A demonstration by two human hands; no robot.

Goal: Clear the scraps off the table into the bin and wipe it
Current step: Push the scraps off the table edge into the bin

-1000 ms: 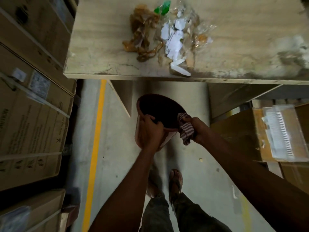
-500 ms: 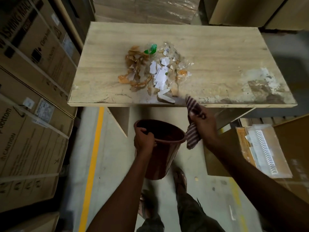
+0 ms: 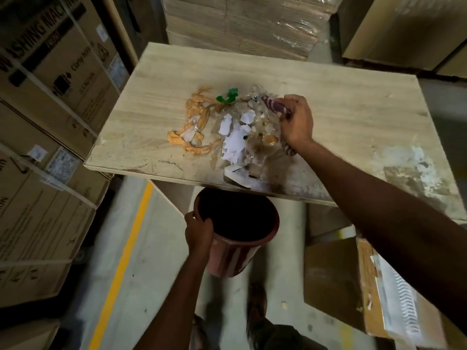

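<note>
The scraps (image 3: 235, 137) lie in 1 loose heap on the table (image 3: 341, 104), left of its middle and reaching the near edge. The heap holds orange strips (image 3: 197, 117) on the left, white paper pieces (image 3: 236, 142) in the middle, crumpled clear plastic around them, and a green bit (image 3: 228, 95) at the far side.

The right hand (image 3: 295, 120) is at the heap's right side, fingers curled tight round a striped cloth (image 3: 275, 104). 1 end of the cloth pokes out past the fingers at the far side, and the other shows below the wrist. Whether the cloth touches the tabletop cannot be told.

The left hand (image 3: 199, 229) grips the left rim of the reddish-brown bin (image 3: 232, 258), fingers clamped over the edge. The bin is held off the floor just below the table's near edge, under the near end of the heap, with its mouth up (the inside is too dark to see into) and its far rim tucked beneath the tabletop.

A pale, flaky stain (image 3: 409, 168) marks the table's near right corner. Printed cardboard boxes (image 3: 50, 72) are stacked on the left, beside a yellow floor line (image 3: 126, 253), and wrapped cardboard (image 3: 240, 21) stands beyond the far edge.
</note>
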